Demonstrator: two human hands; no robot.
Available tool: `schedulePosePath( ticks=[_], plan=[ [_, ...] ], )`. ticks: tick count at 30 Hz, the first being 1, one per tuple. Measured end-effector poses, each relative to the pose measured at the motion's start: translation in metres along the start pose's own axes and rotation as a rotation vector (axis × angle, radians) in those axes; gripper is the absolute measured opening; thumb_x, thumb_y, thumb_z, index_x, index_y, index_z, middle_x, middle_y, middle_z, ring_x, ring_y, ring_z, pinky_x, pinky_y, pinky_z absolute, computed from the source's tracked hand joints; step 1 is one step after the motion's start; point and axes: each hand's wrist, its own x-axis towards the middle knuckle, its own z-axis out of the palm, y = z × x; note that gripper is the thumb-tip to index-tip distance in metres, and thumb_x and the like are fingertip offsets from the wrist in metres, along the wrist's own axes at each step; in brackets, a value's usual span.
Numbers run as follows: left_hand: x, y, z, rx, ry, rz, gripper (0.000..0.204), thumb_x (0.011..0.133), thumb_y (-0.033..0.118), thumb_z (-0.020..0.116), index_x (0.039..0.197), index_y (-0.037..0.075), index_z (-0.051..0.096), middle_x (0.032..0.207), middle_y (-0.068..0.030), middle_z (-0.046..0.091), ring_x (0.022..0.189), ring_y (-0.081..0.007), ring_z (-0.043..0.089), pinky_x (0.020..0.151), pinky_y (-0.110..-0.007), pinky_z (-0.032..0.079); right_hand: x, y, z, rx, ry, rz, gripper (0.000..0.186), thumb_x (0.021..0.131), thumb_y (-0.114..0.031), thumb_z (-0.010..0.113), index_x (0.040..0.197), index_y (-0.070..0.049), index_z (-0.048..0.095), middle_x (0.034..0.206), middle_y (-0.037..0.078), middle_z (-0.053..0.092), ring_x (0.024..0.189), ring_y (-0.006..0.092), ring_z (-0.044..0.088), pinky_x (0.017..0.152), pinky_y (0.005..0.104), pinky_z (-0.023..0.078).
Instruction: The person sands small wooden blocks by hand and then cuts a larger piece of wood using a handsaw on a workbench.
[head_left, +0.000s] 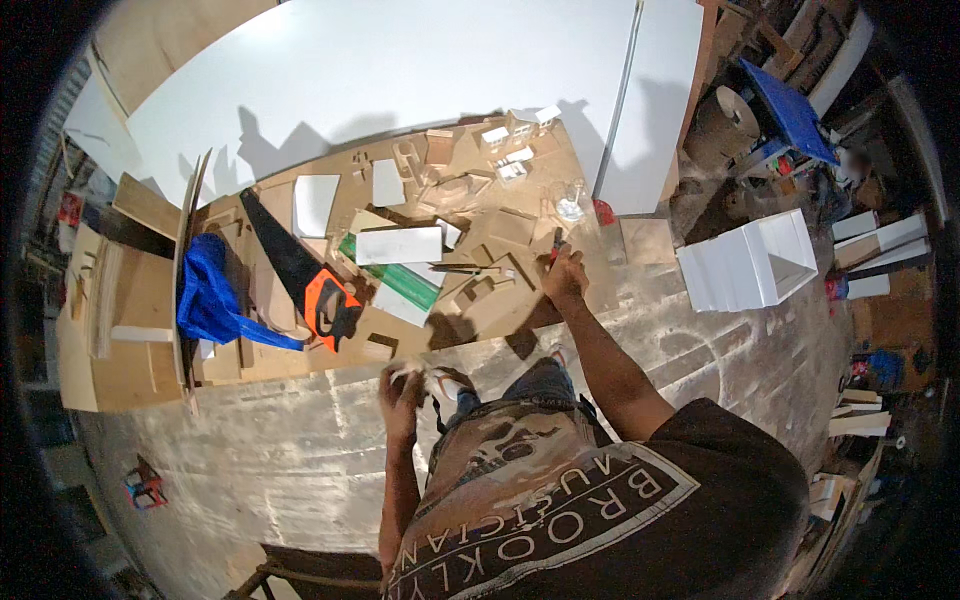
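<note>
Over the right part of the workbench, my right hand is closed around a small dark-and-red hand tool, whose exact kind I cannot make out. My left hand is held low, just off the bench's near edge, its fingers curled round something small and pale that is too blurred to name. Left of my right hand lie a pencil, small cut wooden pieces and a white rectangular board on a green-and-white sheet. Small wood-and-white model pieces stand toward the back.
A handsaw with an orange-and-black handle lies at the bench's left, beside a blue cloth and upright boards. Behind the bench spreads a large white panel. A white open box stands at right; a small stool is lower left.
</note>
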Motion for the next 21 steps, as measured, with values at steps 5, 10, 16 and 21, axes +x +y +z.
schedulePosePath(
  ticks=[5, 10, 16, 21],
  plan=[
    [0.040, -0.007, 0.141, 0.092, -0.390, 0.019, 0.038, 0.094, 0.013, 0.066, 0.127, 0.002, 0.053, 0.091, -0.0077, 0.067, 0.084, -0.0129, 0.061, 0.071, -0.029, 0.053, 0.025, 0.104, 0.011, -0.219, 0.206, -0.323, 0.047, 0.081, -0.024, 0.075, 0.110, 0.004, 0.051, 0.089, 0.025, 0.059, 0.086, 0.0404, 0.061, 0.075, 0.0502, 0.049],
    [0.069, -0.043, 0.229, 0.331, -0.283, 0.196, 0.030, 0.090, 0.010, 0.067, 0.115, -0.006, 0.063, 0.103, -0.0160, 0.072, 0.093, -0.0209, 0.069, 0.080, -0.032, 0.053, -0.002, 0.112, -0.031, 0.856, -0.246, 0.008, 0.021, 0.096, -0.021, 0.057, 0.098, -0.001, 0.055, 0.082, 0.010, 0.056, 0.076, 0.0271, 0.058, 0.069, 0.0362, 0.046],
    [0.084, -0.085, 0.297, 0.501, -0.137, 0.360, 0.023, 0.088, 0.011, 0.067, 0.105, -0.004, 0.068, 0.091, -0.0188, 0.073, 0.082, -0.0236, 0.071, 0.072, -0.035, 0.054, -0.046, 0.128, -0.126, 0.585, -0.473, -0.097, 0.031, 0.102, -0.031, 0.048, 0.108, -0.002, 0.059, 0.080, 0.017, 0.060, 0.079, 0.0283, 0.064, 0.072, 0.0401, 0.049],
    [0.098, -0.101, 0.322, 0.584, -0.195, 0.424, 0.020, 0.083, 0.007, 0.064, 0.102, -0.001, 0.067, 0.097, -0.0252, 0.069, 0.088, -0.0405, 0.068, 0.075, -0.041, 0.054, -0.041, 0.159, -0.119, 0.448, -0.453, -0.154, 0.035, 0.099, -0.035, 0.049, 0.106, -0.001, 0.056, 0.088, 0.028, 0.061, 0.087, 0.0463, 0.062, 0.073, 0.0511, 0.047]
  ],
)
